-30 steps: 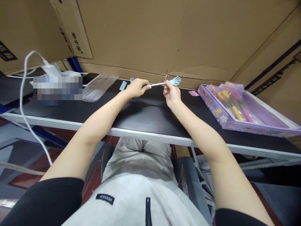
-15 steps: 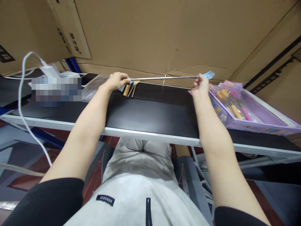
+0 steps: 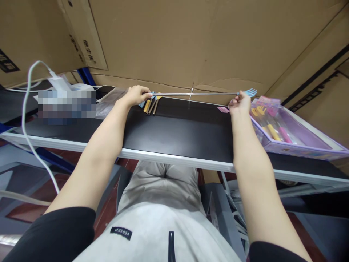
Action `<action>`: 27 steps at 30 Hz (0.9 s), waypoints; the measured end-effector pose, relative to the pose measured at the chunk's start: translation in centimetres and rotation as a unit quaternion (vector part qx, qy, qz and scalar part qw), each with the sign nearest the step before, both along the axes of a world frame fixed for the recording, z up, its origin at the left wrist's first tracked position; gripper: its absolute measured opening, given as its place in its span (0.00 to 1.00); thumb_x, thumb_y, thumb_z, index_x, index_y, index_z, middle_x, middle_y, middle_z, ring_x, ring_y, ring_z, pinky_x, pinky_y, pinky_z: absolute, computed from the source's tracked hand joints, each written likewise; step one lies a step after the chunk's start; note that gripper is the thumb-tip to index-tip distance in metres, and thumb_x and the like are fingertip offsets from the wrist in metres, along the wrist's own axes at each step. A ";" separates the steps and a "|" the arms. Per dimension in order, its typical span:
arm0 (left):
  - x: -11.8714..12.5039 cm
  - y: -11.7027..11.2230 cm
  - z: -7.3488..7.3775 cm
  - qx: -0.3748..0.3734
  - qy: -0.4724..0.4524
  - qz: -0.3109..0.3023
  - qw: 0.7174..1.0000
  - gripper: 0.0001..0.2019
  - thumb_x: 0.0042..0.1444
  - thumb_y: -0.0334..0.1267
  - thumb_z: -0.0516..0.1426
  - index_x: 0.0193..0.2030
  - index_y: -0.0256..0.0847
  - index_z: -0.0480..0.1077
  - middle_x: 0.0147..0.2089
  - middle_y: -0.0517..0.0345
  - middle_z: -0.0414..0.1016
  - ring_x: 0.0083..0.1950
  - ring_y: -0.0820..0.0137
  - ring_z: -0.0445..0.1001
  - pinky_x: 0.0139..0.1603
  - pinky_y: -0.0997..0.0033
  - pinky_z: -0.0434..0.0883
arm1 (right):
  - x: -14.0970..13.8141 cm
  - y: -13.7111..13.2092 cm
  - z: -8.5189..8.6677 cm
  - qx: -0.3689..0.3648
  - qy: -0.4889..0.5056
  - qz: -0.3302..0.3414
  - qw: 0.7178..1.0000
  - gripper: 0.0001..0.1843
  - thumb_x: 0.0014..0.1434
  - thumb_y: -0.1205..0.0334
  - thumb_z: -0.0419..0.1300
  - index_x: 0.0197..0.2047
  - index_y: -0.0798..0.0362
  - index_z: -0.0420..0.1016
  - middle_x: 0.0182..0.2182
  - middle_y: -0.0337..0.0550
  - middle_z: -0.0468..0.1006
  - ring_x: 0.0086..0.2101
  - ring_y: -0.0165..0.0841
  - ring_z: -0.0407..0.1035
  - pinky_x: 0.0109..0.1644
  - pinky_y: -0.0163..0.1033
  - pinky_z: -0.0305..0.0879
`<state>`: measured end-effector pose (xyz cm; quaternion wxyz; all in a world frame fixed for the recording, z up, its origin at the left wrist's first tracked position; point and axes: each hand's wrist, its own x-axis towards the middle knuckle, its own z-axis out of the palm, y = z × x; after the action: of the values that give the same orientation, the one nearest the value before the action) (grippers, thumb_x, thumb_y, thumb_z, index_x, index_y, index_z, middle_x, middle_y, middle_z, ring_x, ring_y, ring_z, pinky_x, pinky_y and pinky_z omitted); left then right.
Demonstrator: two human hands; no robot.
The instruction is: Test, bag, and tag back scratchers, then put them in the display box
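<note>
Counter: black top, pale ribbed trim along the near edge; both forearms cross above it.
Purple tray: at the counter's right end; contains packaged yellow and pink scratchers.
Blue scratcher: one; slim silvery rod, blue claw head at its right end. Strung nearly level between left grip and right grip, roughly along the counter's far edge, seemingly raised off the top.
Scratcher, handling: judged light; rod likely stiff lengthwise, yet thin enough to bend under a sideways load; smooth metal may slip. Claw tines look like plastic, best spared pressure.
Scratcher, hold points: best taken at the neck below the claw head and at the opposite end, pulling in line with the rod.
Left grip, pose: thumb and fingers pinching the rod's left end; back of the hand upward; tip of the rod hidden.
Right grip, pose: thumb and forefinger pinching the neck beside the claw head, other fingers curled in; wrist near the tray's left corner.
Loose pieces: yellow, blue and dark cluster near the counter's far edge, just right of the left grip.
Cardboard: upright behind the far edge.
</note>
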<state>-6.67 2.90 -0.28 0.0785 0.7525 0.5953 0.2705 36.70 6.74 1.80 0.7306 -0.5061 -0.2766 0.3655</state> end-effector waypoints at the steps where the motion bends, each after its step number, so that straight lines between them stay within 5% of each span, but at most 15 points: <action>1: 0.1 -0.1 0.1 0.005 0.005 0.005 1.000 0.15 0.65 0.45 0.57 0.46 0.41 0.83 0.36 0.51 0.82 0.47 0.58 0.77 0.57 0.59 0.67 | 0.5 0.2 -0.1 0.001 -0.015 0.005 1.000 0.21 0.68 0.59 0.60 0.27 0.49 0.53 0.21 0.27 0.54 0.19 0.24 0.46 0.27 0.32 0.51; 6: 1.3 -0.5 0.3 0.018 0.017 0.003 1.000 0.13 0.64 0.42 0.57 0.42 0.40 0.84 0.32 0.52 0.80 0.44 0.59 0.77 0.51 0.62 0.67 | 0.3 0.9 -0.5 0.005 -0.023 -0.009 1.000 0.27 0.66 0.54 0.64 0.26 0.49 0.49 0.20 0.26 0.52 0.19 0.23 0.46 0.25 0.31 0.51; 12: 4.6 -0.8 -0.4 0.045 0.040 -0.076 0.995 0.11 0.64 0.41 0.59 0.38 0.40 0.82 0.32 0.52 0.80 0.44 0.58 0.77 0.52 0.63 0.68 | -6.3 0.0 -2.0 0.021 -0.080 0.084 0.993 0.28 0.62 0.51 0.69 0.27 0.47 0.52 0.19 0.26 0.56 0.18 0.23 0.52 0.24 0.31 0.51; 27: 11.7 -2.6 -1.4 0.061 0.034 -0.053 0.996 0.16 0.70 0.43 0.56 0.46 0.38 0.85 0.39 0.47 0.84 0.49 0.56 0.80 0.55 0.62 0.71 | -15.3 -3.9 -3.8 0.031 -0.072 0.183 0.980 0.27 0.59 0.52 0.76 0.30 0.48 0.58 0.19 0.25 0.60 0.19 0.22 0.56 0.22 0.28 0.51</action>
<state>5.07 0.34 -1.70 0.0263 0.7949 0.5393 0.2766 21.40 2.85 -2.02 0.6450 -0.4494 -0.4270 0.4469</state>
